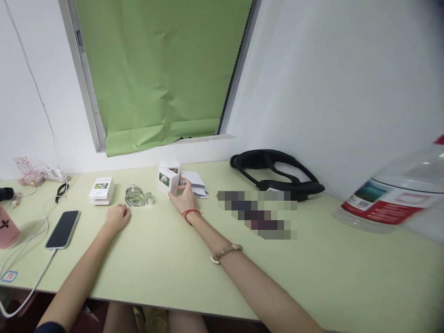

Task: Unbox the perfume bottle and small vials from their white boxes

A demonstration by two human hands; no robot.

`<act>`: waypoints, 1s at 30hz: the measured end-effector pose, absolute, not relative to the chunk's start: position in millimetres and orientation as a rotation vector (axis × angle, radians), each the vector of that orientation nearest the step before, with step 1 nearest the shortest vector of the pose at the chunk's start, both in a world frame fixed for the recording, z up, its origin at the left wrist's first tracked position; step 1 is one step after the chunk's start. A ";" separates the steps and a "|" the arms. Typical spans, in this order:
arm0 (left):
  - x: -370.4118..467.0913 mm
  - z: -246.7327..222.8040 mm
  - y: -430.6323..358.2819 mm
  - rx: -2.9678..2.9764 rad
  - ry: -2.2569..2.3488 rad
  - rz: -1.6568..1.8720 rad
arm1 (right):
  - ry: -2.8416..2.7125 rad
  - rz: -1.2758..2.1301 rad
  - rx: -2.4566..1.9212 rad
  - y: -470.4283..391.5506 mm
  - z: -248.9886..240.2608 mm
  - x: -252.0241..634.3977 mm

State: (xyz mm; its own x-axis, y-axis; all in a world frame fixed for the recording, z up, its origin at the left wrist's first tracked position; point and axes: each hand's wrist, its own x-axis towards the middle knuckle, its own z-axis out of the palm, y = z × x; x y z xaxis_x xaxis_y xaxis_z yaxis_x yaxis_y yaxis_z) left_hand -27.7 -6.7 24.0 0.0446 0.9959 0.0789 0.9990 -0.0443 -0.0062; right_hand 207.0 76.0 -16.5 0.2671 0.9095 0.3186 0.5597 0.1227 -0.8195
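Note:
My right hand (186,198) reaches to the back of the table, thumb and fingers around the side of a small white box (168,181) with a green and white flower picture. Directly behind that stands another white box (169,163), partly hidden. My left hand (117,217) rests on the tabletop with its fingers curled in and nothing visible in them. Just beyond it are a round clear glass bottle (134,196) and a small silvery cap (149,200). Farther left sits another white box (101,190) with a similar picture.
Folded white paper (194,184) lies right of the boxes. A black headset with straps (277,171) rests near the wall, beside a blurred-out patch (258,212). A large plastic bottle (385,199) leans at right. A phone (63,230) on a white cable and a pink cup (7,226) are left.

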 end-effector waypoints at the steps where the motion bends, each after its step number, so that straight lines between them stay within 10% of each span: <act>1: -27.6 24.4 -7.0 -2.228 -2.130 -0.079 | -1.401 0.445 -1.565 73.8 -14.0 206.2; 30: -28.1 24.7 -7.4 -2.227 -2.125 -0.058 | -1.249 0.160 -1.379 67.4 -13.2 198.2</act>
State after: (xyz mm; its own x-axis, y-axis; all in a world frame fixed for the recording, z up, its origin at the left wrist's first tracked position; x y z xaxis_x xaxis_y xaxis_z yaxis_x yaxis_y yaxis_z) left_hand -28.1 -7.4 24.7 0.0475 0.9964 0.0707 0.9987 -0.0462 -0.0199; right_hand 198.2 67.4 -13.2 0.4120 0.7200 0.5584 0.5566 0.2863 -0.7799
